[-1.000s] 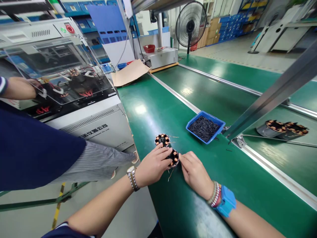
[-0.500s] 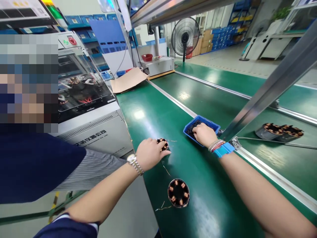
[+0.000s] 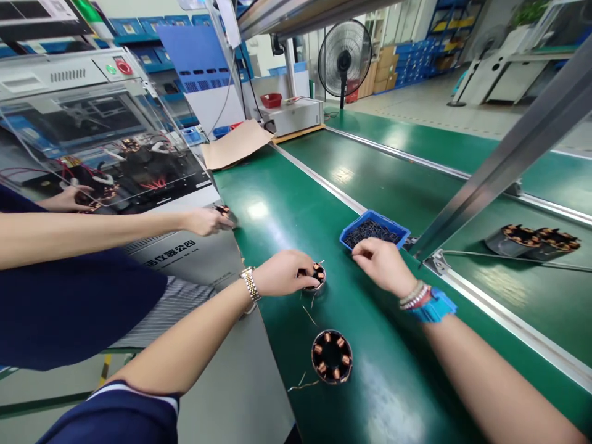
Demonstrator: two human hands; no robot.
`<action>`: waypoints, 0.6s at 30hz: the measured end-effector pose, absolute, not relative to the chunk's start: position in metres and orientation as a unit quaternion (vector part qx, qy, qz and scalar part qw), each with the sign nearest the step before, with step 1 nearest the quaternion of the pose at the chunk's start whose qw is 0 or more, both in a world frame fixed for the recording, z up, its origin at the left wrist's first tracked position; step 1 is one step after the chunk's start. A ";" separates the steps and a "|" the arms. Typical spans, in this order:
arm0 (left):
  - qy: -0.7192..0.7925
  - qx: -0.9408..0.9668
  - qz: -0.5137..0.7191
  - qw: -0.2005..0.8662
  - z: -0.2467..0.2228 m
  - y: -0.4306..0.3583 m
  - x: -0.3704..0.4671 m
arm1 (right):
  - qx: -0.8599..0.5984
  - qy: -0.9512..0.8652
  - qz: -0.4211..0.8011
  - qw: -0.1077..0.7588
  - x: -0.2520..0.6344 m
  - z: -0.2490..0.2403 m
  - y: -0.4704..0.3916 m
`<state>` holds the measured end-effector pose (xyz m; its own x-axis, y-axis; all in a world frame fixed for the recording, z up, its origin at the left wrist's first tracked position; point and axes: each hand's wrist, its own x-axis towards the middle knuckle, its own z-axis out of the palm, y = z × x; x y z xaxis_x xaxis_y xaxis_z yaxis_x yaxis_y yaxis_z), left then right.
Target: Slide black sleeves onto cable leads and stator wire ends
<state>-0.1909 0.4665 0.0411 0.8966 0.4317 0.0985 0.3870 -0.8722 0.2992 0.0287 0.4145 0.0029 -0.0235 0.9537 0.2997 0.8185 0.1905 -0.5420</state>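
Observation:
My left hand (image 3: 287, 273), with a metal watch at the wrist, is closed on the rim of a motor stator (image 3: 320, 275) that stands on the green bench. Copper coils and loose wire ends show on it. My right hand (image 3: 380, 262) is pinched just in front of the blue bin (image 3: 402, 235), which holds small black pieces (image 3: 372, 230). Whatever the right fingertips hold is hidden or too small to make out. Nearer to me stands a second stator (image 3: 332, 357), upright, its copper windings facing up and its lead wires reaching left.
At the left, a co-worker's hand (image 3: 203, 222) holds another stator (image 3: 225, 214) at the bench edge, beside a test machine (image 3: 87, 74). A slanted metal post (image 3: 485, 166) rises at the right. Beyond it stand two stators (image 3: 513, 240). Cardboard (image 3: 238, 145) lies farther back.
My right hand has come out of the blue bin towards me. My left hand and its stator have shifted slightly right. The co-worker's arm has reached in with a stator.

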 end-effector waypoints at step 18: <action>0.258 0.948 -0.065 0.176 0.031 0.467 -0.196 | -0.573 -0.704 0.231 0.349 -0.007 -0.021 0.406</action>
